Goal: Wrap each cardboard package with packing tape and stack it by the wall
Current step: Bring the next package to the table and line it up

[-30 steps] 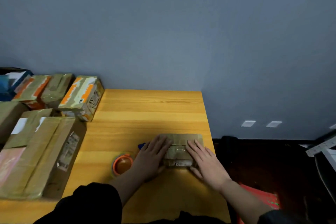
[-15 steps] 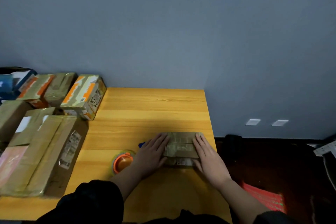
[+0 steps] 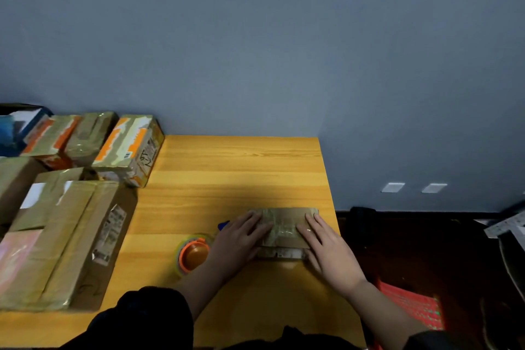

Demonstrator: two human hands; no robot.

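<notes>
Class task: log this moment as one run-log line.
left hand: flat on package | right hand: flat on package | tape roll: table, beside left hand | phase: pressing tape

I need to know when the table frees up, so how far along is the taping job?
Done, apparently: several taped boxes sit by the wall at the table's left. In hand: the left hand and right hand lie flat on a small package already showing glossy tape, with the tape roll set down beside it. Left: stacking this one; whether the large box needs more tape, I cannot tell.
</notes>
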